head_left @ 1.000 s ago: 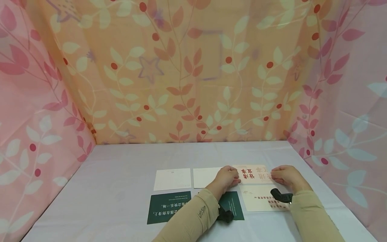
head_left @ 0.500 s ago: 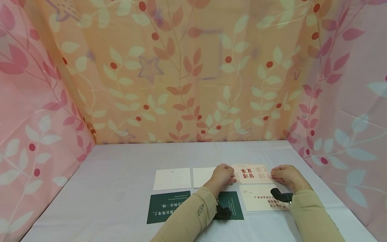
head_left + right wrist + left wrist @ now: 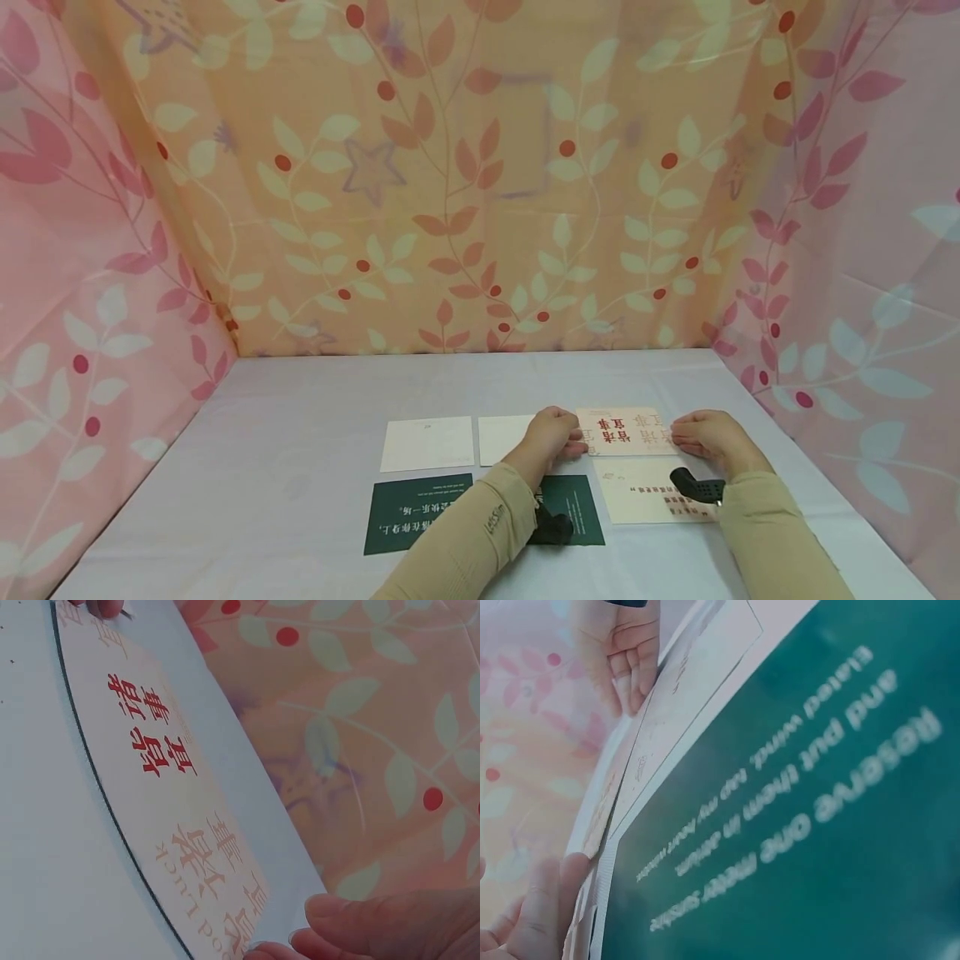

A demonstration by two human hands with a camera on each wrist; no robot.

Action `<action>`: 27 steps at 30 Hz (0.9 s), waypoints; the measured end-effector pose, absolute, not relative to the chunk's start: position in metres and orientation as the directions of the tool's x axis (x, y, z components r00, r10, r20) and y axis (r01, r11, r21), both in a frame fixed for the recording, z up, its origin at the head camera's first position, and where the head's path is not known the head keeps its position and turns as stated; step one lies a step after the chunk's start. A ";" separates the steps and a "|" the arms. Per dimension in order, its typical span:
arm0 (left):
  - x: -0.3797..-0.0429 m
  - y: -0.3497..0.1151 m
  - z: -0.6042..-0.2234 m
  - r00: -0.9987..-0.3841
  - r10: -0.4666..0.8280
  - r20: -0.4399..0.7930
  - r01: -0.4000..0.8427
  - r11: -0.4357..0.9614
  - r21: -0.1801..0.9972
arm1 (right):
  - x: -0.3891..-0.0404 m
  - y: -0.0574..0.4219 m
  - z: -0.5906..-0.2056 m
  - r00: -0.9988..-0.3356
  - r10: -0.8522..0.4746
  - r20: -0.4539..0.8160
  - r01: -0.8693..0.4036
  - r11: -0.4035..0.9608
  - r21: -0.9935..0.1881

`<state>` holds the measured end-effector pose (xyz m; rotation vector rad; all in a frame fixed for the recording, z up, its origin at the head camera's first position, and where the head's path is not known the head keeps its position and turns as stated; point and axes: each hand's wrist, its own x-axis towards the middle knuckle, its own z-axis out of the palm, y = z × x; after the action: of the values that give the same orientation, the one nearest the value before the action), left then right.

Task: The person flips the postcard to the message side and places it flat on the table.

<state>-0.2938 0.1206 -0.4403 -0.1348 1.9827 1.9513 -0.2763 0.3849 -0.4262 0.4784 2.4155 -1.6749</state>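
A cream card with red and pale orange characters [image 3: 628,432] lies flat in the back row on the right. At its left edge is my left hand [image 3: 552,436], whose fingertips touch the card's end. My right hand [image 3: 711,435] has its fingertips at the opposite end, with fairly straight fingers in the left wrist view. In the right wrist view, the right thumb [image 3: 330,906] shows beside the card's near corner. A second cream card with dark red text [image 3: 652,493] lies just in front. The left hand partly hides a white card [image 3: 504,440].
A further white card [image 3: 427,443] lies at the back left. Two dark green cards, a left one [image 3: 390,518] and a right one [image 3: 585,510], are in the front row, partly behind the left sleeve [image 3: 468,542]. Patterned curtains [image 3: 450,208] enclose the white table [image 3: 285,467].
Over the second, my left hand has shifted slightly left and back, showing more of the characters at the card's left end. The right hand and the cards look still.
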 end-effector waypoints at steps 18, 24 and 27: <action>-0.300 0.123 -0.443 -0.939 0.201 -0.278 -0.285 -0.004 0.959 | -0.276 0.387 -0.429 -0.933 0.177 -0.312 0.355 0.334 -0.873; -0.299 0.127 -0.445 -0.943 0.211 -0.257 -0.242 0.093 0.966 | -0.276 0.386 -0.429 -0.932 0.185 -0.310 0.357 0.338 -0.871; -0.297 0.129 -0.446 -0.943 0.221 -0.249 -0.232 0.099 0.968 | -0.275 0.385 -0.430 -0.931 0.193 -0.308 0.358 0.336 -0.871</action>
<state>-0.2973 0.1293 -0.4456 -0.0108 2.0524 1.9086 -0.2754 0.3851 -0.4295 0.5081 2.4417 -1.6524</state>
